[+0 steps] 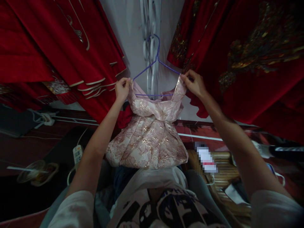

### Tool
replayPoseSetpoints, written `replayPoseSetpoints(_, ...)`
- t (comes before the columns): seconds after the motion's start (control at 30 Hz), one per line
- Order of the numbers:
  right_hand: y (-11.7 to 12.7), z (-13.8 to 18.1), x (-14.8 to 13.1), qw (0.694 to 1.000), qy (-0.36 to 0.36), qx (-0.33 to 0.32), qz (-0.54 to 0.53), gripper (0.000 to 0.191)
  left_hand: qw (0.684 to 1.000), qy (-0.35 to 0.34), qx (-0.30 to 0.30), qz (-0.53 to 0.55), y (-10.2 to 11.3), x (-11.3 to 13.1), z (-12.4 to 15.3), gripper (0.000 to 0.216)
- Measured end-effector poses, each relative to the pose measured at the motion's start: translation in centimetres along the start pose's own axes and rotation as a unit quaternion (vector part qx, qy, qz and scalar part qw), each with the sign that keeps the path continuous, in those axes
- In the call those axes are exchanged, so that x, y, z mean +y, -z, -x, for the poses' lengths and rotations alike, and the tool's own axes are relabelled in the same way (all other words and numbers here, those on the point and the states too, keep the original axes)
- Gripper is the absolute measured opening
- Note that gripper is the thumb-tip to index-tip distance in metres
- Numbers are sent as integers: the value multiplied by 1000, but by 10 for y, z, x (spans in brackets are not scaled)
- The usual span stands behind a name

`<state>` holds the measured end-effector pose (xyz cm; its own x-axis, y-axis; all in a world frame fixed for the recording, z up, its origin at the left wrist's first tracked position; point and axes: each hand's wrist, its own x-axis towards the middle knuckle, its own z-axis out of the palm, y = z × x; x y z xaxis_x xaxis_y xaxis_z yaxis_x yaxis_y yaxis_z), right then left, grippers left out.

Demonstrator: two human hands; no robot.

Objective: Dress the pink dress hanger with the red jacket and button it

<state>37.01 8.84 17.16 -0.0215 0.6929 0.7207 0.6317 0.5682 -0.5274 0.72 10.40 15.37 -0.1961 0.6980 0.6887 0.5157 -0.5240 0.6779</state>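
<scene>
A small pink dress [148,136] with gold floral brocade hangs on a purple wire hanger [155,65], whose hook sits in a white plastic chain [149,19] on the wall. My left hand [122,89] is pinched shut on the dress's left shoulder strap at the hanger's end. My right hand [193,84] is pinched shut on the right shoulder strap at the other end. Both arms reach up and forward from my lap.
Red embroidered garments hang on the left [54,47] and on the right [249,57]. A white power strip [77,153] with cables lies on the dark floor at left. Clear plastic cups [38,172] lie nearby. A woven seat [223,171] holds a blurred-out item on the right.
</scene>
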Motion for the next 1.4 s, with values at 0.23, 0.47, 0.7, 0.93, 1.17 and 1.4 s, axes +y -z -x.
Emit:
replayPoseSetpoints(0.23,2,0,0,1000,-11,-13,-10,48,999,24,-9,26,14,-14,5,26)
replayPoseSetpoints(0.47,-3,1,4,999,-14,-12,-29,39,946,253,-187,73,39,-67,50,46)
replayPoseSetpoints(0.7,-2,0,4,999,-18,-21,-30,39,871,295,-391,-35,64,-93,86,127)
replayPoseSetpoints(0.93,0,-6,12,999,0,-31,-37,42,891,325,-299,-108,76,-120,90,75)
replayPoseSetpoints(1.17,3,-8,10,998,-4,-51,-47,42,935,215,-241,-147,79,-111,53,40)
replayPoseSetpoints(1.4,4,-7,-4,997,-12,-65,-49,38,994,70,-82,-37,65,-42,-25,24)
